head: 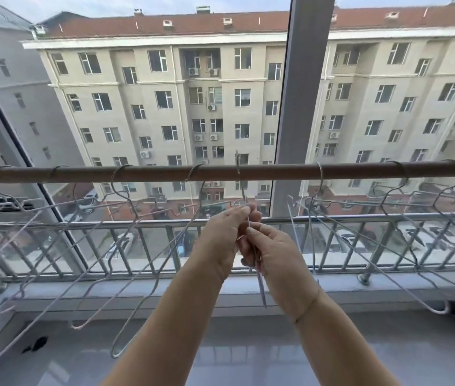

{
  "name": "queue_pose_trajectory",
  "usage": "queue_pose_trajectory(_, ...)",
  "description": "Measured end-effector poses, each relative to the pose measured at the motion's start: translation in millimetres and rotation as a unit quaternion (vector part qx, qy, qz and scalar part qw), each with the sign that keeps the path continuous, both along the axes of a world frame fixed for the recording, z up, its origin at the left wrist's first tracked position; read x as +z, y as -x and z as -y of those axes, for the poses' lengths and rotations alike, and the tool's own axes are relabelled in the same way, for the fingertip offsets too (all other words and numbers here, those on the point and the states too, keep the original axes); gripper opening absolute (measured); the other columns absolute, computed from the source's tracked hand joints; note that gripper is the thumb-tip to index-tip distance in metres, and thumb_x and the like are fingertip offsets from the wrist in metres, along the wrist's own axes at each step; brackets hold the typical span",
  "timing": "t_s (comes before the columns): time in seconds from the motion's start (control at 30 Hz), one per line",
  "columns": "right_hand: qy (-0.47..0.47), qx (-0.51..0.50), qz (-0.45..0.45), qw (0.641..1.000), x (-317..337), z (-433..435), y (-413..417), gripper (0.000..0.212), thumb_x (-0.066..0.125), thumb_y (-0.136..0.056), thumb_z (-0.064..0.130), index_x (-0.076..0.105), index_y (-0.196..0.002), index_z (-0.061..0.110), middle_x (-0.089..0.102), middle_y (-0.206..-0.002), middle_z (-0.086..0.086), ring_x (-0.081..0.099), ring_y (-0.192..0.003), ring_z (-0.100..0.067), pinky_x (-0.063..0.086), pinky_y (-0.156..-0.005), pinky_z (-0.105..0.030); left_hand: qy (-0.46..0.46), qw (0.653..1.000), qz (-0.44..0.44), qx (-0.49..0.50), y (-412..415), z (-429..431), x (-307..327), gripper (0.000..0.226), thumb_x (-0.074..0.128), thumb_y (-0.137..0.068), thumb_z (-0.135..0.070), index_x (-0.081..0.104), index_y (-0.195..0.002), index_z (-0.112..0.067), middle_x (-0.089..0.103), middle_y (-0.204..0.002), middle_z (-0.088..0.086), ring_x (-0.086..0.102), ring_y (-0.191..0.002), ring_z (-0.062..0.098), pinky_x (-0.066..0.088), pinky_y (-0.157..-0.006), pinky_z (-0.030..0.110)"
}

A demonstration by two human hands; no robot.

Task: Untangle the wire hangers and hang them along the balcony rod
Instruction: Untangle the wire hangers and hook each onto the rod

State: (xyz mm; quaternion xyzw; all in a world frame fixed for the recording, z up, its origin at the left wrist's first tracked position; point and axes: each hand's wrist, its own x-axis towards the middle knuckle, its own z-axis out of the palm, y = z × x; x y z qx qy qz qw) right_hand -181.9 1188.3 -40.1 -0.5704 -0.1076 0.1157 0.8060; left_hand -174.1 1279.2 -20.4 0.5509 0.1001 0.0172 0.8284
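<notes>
head view: left hand (220, 238) and right hand (273, 254) both pinch one wire hanger (261, 288), hook over the rod (165, 172), in the gap between neighbouring hangers (320, 174).

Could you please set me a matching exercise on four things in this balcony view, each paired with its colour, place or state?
Things:
1. balcony rod
2. middle wire hanger
3. railing
4. window post

Descriptions:
A. grey and upright
B. brown and horizontal, carrying hooks
C. pinched by the left hand and the right hand
D. silvery, below the rod

Pairs: 1-B, 2-C, 3-D, 4-A.
</notes>
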Motion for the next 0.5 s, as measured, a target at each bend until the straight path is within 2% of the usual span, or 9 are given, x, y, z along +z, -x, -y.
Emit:
queue_pose_trajectory(0.1, -0.020, -0.005, -0.003, 1.000, 6, -2, -3, 0.024, 0.048, -0.091, 0.006, 0.060, -0.070, 0.006, 0.050, -0.049, -0.003, 0.040, -0.043, -0.012, 0.031, -0.046, -0.023, 0.003, 1.000, 0.003, 0.004, -9, 2, 0, 0.017, 0.051, -0.092, -0.013, 0.067, -0.086, -0.011, 0.070, -0.068, -0.001, 0.044, -0.051, 0.018, 0.034, -0.038, 0.021)
queue_pose_trajectory(0.23, -0.031, -0.011, -0.005, 0.999, 13, -4, -12, 0.029, 0.047, -0.092, 0.006, 0.057, -0.065, 0.007, 0.051, -0.044, -0.002, 0.039, -0.040, -0.013, 0.030, -0.044, -0.023, 0.005, 1.000, 0.004, -0.001, -16, 4, 5, 0.017, 0.049, -0.094, -0.015, 0.064, -0.088, -0.009, 0.067, -0.061, -0.002, 0.040, -0.033, 0.012, 0.029, -0.028, 0.013)
queue_pose_trajectory(0.33, -0.021, -0.016, -0.001, 1.000, 8, 1, -12, 0.025, 0.044, -0.094, 0.008, 0.059, -0.074, 0.003, 0.052, -0.049, -0.004, 0.041, -0.041, -0.012, 0.036, -0.042, -0.020, 0.029, 0.999, 0.012, -0.018, -16, 2, -2, 0.021, 0.051, -0.093, -0.015, 0.064, -0.077, -0.008, 0.056, -0.052, 0.004, 0.035, -0.025, 0.008, 0.028, -0.029, 0.012)
queue_pose_trajectory(0.4, -0.014, -0.018, 0.008, 1.000, 3, 6, -10, 0.023, 0.044, -0.095, 0.011, 0.062, -0.086, 0.000, 0.054, -0.052, -0.005, 0.044, -0.043, -0.012, 0.040, -0.044, -0.019, 0.048, 0.999, 0.018, -0.019, -14, 0, -8, 0.021, 0.055, -0.091, -0.013, 0.061, -0.072, -0.009, 0.054, -0.049, 0.003, 0.039, -0.027, 0.008, 0.032, -0.030, 0.015)
queue_pose_trajectory(0.5, -0.017, -0.019, 0.005, 1.000, 2, 11, -10, 0.024, 0.043, -0.095, 0.012, 0.062, -0.096, -0.002, 0.056, -0.052, -0.005, 0.045, -0.044, -0.012, 0.041, -0.044, -0.018, 0.067, 0.997, 0.021, -0.004, -15, -2, -11, 0.011, 0.058, -0.089, -0.010, 0.060, -0.079, -0.006, 0.058, -0.056, 0.004, 0.048, -0.032, 0.008, 0.038, -0.033, 0.017)
